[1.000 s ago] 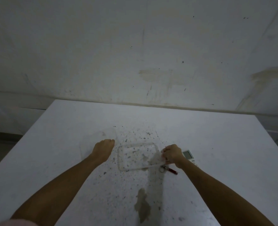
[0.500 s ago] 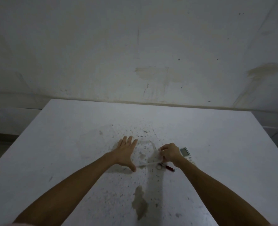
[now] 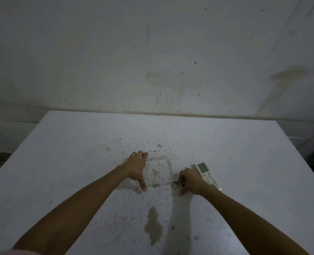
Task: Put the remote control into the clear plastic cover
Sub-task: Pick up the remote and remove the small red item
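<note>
- Head view: no brand, label or readable writing shows anywhere; the remote control (image 3: 206,174) has a small grey screen and rows of pale buttons, but any marks on them are too small to make out.
- The left hand (image 3: 136,167) lies flat with the palm down on the left part of the clear plastic cover (image 3: 160,170), its fingers (image 3: 140,155) stretched out close together toward the wall and the thumb pointing back toward the person. It grips nothing; it only presses on the cover.
- The right hand (image 3: 190,179) is curled at the cover's near right corner, its fingers bent in narrowly around a small dark object with a metal ring (image 3: 177,184). Whether they actually pinch that object or the cover's edge, I cannot tell.
- The remote control lies face up on the surface (image 3: 78,162), just beside the right hand on its outer side, partly hidden by the wrist, and outside the cover.
- The cover lies flat on the surface between the two hands, its outline faint.
- The surface is white, speckled with dark spots, with a brownish stain (image 3: 153,226) nearer the person.
</note>
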